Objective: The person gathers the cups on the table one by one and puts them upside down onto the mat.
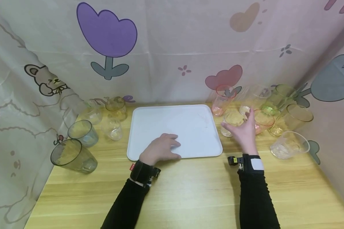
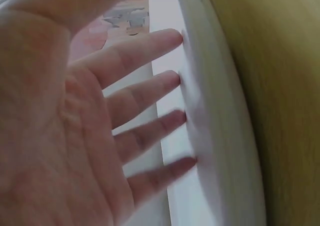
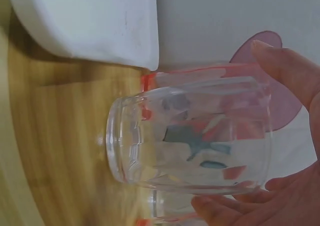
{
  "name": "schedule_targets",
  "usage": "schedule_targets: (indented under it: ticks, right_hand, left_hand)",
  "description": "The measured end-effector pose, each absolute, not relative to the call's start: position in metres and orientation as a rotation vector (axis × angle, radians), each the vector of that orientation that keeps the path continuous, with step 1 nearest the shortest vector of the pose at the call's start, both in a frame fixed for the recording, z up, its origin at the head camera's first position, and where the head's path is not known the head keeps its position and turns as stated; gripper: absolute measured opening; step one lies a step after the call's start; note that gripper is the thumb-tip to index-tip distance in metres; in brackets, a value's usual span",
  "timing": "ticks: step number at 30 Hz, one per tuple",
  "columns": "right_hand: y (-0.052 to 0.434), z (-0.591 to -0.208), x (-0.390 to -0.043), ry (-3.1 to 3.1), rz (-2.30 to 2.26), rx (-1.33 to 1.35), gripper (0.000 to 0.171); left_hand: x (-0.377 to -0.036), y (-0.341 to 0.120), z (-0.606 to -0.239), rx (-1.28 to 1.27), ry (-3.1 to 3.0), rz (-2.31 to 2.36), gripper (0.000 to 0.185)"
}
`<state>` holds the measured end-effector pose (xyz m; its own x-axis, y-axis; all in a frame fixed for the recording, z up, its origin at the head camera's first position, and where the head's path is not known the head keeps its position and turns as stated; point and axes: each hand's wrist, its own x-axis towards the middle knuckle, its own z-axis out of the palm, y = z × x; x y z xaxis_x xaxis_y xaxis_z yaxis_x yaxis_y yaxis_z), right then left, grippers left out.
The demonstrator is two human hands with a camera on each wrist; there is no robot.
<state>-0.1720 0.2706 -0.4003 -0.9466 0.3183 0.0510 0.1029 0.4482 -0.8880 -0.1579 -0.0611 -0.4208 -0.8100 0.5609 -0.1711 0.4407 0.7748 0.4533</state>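
Observation:
A white tray (image 1: 175, 127) lies on the wooden table. My left hand (image 1: 161, 149) is over its near edge, fingers spread and holding nothing. In the left wrist view its fingertips (image 2: 172, 78) are at the tray's white surface; I cannot tell whether they touch. Right of the tray, my right hand (image 1: 245, 130) is at a clear glass (image 3: 190, 136), thumb on one side and fingers on the other. The thumb (image 3: 280, 68) appears apart from the glass, near its rim. The glass stands upright on the table. A red-rimmed glass (image 1: 222, 101) is just behind it.
At right stand a green glass (image 1: 279, 98), an amber glass (image 1: 296, 116), a low red-rimmed glass (image 1: 263, 121) and a clear glass (image 1: 288, 146). Several more stand at left, including a large grey glass (image 1: 74, 157) and a bluish one (image 1: 84, 133). A patterned curtain (image 1: 166, 51) hangs behind.

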Motion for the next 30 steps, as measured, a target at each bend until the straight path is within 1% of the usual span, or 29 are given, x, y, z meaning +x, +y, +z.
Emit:
schedule_targets:
  ticks: [7, 12, 17, 24, 30]
  right_hand:
    - [0.275, -0.404, -0.172, -2.488, 1.582, -0.418, 0.133]
    - [0.277, -0.405, -0.174, -2.49, 1.651, -0.43, 0.133]
    - [0.278, -0.406, -0.174, -2.476, 1.731, -0.462, 0.127]
    - [0.28, -0.408, -0.173, -2.446, 1.764, -0.443, 0.114]
    - [0.281, -0.41, -0.172, -2.471, 1.749, -0.46, 0.111]
  left_hand:
    - [-0.157, -0.056, -0.421, 0.84, 2.657, 0.6, 0.036]
    - [-0.155, -0.054, -0.42, 0.839, 2.618, 0.678, 0.025]
    - [-0.153, -0.052, -0.419, 0.825, 2.554, 0.729, 0.014]
    - [-0.152, -0.05, -0.417, 0.781, 2.503, 0.718, 0.016]
    - [-0.152, -0.051, -0.416, 0.749, 2.486, 0.725, 0.016]
